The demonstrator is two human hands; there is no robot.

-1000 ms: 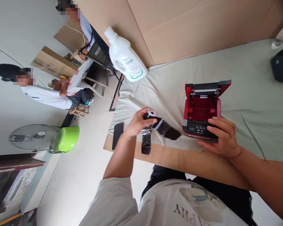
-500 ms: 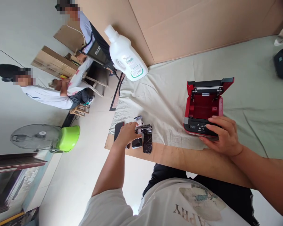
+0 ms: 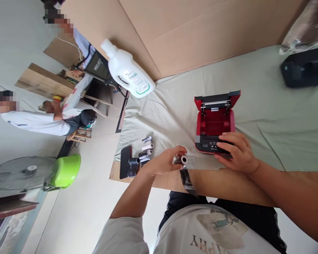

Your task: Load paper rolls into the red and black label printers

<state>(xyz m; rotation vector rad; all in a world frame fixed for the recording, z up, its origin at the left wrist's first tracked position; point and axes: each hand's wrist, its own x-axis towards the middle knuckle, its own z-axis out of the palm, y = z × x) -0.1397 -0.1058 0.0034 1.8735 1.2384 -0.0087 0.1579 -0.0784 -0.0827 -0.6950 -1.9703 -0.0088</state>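
My left hand (image 3: 172, 159) pinches a small roll with a pale core (image 3: 184, 159), and a loose black shiny strip (image 3: 187, 181) hangs from it past the table's front edge. To the right stands a small red and black printer (image 3: 215, 128) with its lid up and its red inner bay bare. My right hand (image 3: 238, 151) grips the printer's front right corner, fingers on the button panel and thumb low on the front. Several more small rolls (image 3: 147, 145), some white and some black, lie left of my left hand beside a black phone (image 3: 125, 161).
A white detergent bottle (image 3: 134, 76) stands at the back left against a cardboard wall (image 3: 190, 31). A dark case (image 3: 304, 67) and a plastic bag (image 3: 304, 30) lie at the back right. Past the table's left end are two people, a fan (image 3: 21, 173) and a green bucket (image 3: 66, 171).
My left hand has lifted one roll with its black strip from the group and carried it right, toward the printer. My right hand stays on the printer. The camera view has shifted.
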